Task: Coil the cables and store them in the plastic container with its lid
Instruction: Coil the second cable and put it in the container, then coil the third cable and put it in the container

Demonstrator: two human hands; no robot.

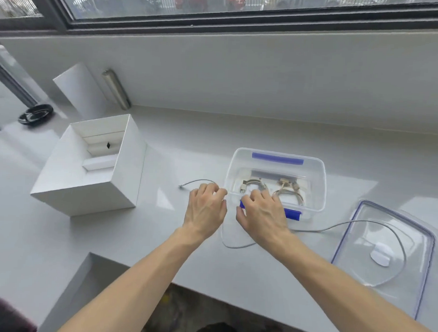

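Note:
A clear plastic container (318, 185) with blue clips stands open on the white counter, with coiled cables (288, 192) lying inside. A long grey cable (335, 226) runs loose over the counter, from a plug end at the left (180, 186), past both hands, to a wide loop across the clear lid (421, 260) on the right. My left hand (206, 210) is closed on this cable just left of the container. My right hand (262, 214) pinches the same cable at the container's near left corner, covering part of the front clip.
An open white cardboard box (86, 192) stands to the left, its white lid (77, 87) leaning on the wall behind. A black round dish (35, 114) sits far left. The counter's front edge steps back near my left forearm. A window sill wall runs along the back.

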